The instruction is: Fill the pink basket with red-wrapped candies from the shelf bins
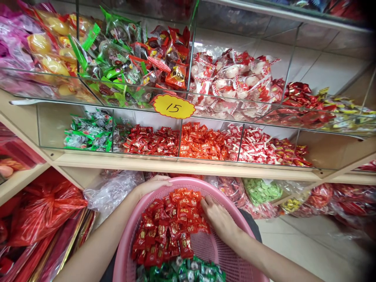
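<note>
A pink plastic basket (124, 239) with mesh walls sits in front of me at the bottom of the head view. My left hand (154, 185) is closed over its far left rim. Inside lie orange-red wrapped candies (188, 207) at the far side, darker red wrapped candies (160, 235) at the left, and green wrapped candies (182, 271) at the near side. My right hand (216, 214) reaches into the basket, fingers curled down against the orange-red candies at their right edge. Its fingertips are partly hidden, and I cannot see what is between them.
Beyond the basket, a wooden shelf (188, 167) carries glass-fronted bins of wrapped candies. A yellow price tag (174, 106) reading 15 hangs on the upper glass. Bagged sweets, including a green bag (263, 191), lie underneath. A red plastic bag (48, 205) stands at left; tiled floor (293, 243) shows at right.
</note>
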The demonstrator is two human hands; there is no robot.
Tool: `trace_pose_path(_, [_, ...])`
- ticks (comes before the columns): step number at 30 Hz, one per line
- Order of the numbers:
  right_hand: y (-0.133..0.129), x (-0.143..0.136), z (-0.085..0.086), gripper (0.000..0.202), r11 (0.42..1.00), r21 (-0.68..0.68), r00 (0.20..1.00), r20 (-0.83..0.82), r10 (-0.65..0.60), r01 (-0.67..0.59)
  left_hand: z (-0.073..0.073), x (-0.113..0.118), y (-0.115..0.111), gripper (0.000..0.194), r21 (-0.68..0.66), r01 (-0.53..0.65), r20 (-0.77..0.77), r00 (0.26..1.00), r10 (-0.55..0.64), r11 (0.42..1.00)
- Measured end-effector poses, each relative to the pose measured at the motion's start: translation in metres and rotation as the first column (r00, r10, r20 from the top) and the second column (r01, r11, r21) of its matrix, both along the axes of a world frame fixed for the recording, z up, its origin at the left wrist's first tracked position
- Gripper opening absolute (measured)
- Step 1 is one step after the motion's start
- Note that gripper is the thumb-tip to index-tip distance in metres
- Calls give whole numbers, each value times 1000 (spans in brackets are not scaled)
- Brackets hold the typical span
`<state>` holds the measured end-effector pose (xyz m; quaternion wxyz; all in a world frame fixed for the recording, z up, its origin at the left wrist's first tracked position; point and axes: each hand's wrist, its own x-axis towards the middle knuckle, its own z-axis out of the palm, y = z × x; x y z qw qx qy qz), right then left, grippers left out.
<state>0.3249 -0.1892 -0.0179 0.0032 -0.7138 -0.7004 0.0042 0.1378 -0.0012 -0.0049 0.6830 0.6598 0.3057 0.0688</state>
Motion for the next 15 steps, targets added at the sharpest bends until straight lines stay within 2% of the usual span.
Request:
trace_pose_path(4, [-3, -4, 7, 24, 997, -81, 997, 73, -3, 9, -3, -1, 2, 32, 18, 2, 8, 1000, -3, 1000])
trace_pose_path(7, [-5, -4, 26, 15, 998, -56, 998, 64, 11, -8, -6, -1, 4, 32, 56, 20, 4, 1000, -20, 998])
trace_pose_path(11, [9, 8, 74, 18, 995, 103, 1000, 25, 9, -11, -5, 0, 5, 33, 72, 22, 1, 1000, -22, 997])
trace_pose_path(15, [50, 34, 124, 19, 954, 290, 995, -24, 93, -82, -2, 1, 3, 34, 43, 17, -4, 1000, -16, 999])
